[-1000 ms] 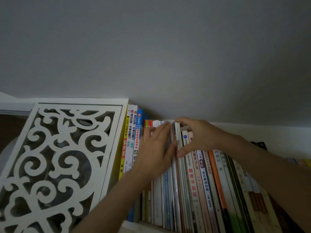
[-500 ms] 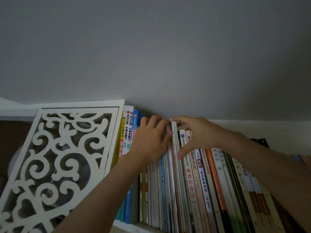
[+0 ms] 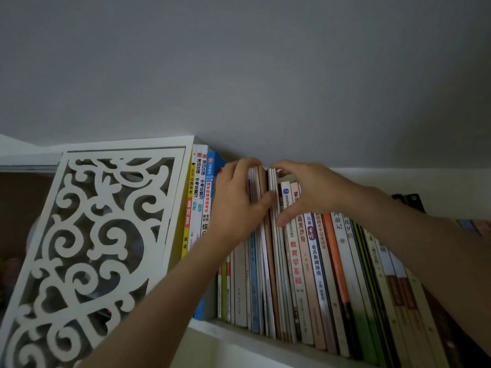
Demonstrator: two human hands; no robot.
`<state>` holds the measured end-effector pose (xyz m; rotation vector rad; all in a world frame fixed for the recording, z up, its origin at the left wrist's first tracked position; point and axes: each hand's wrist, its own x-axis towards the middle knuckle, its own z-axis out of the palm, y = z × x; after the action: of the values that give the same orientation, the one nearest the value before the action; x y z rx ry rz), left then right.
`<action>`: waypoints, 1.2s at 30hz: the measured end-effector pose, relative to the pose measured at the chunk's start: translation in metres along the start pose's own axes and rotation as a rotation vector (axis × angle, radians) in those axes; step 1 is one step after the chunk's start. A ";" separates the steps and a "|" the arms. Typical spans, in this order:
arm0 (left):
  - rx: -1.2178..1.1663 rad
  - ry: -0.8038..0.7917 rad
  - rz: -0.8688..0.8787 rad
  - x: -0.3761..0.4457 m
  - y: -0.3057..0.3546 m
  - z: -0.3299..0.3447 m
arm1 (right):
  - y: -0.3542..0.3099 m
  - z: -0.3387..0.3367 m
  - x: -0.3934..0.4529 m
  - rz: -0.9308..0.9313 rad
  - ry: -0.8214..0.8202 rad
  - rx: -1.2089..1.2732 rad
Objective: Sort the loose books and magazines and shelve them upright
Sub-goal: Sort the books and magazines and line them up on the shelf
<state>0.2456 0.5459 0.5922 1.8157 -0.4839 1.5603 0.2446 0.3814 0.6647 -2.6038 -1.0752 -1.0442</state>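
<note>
A row of upright books (image 3: 313, 274) fills the white shelf (image 3: 239, 334). My left hand (image 3: 236, 205) curls over the tops of several thin magazines (image 3: 255, 181) left of centre, thumb pressed against their spines. My right hand (image 3: 308, 189) grips the tops of a few thin white booklets (image 3: 273, 179) just to the right, thumb on their spines. A narrow gap shows between the two groups at the top. Taller exam books (image 3: 200, 197) with a blue one stand at the far left of the row.
A white carved fretwork panel (image 3: 87, 235) closes the shelf's left side, tight against the tall books. A plain grey wall (image 3: 265, 75) rises behind. More books lean rightward to the frame's right edge (image 3: 403, 301). A black bracket (image 3: 411, 201) sits at the back right.
My left hand slid up from the spines and hooked its fingers over the magazine tops. The right hand stayed on the white booklets. A small gap opened between the two groups.
</note>
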 end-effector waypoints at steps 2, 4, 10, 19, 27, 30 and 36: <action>-0.061 0.096 -0.154 -0.023 0.003 0.012 | 0.000 -0.001 -0.001 -0.001 -0.004 0.003; -0.060 0.146 -0.203 -0.052 0.007 0.025 | -0.001 -0.001 -0.003 0.001 0.001 -0.023; 0.132 0.144 -0.089 -0.071 0.018 0.030 | -0.003 -0.003 -0.006 0.004 -0.053 -0.109; -0.061 0.012 -0.273 -0.086 0.031 0.005 | 0.004 -0.003 -0.004 0.052 -0.116 -0.155; 0.007 -0.007 -0.320 -0.109 0.032 0.015 | 0.007 -0.012 0.003 -0.063 -0.157 -0.187; 0.031 -0.011 -0.324 -0.107 0.032 0.017 | 0.012 -0.015 0.001 -0.090 -0.156 -0.141; 0.090 -0.010 -0.333 -0.108 0.033 0.018 | 0.014 -0.011 0.000 -0.033 -0.142 -0.138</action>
<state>0.2137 0.4941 0.4950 1.8616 -0.1074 1.3615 0.2481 0.3669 0.6746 -2.8167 -1.1168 -0.9865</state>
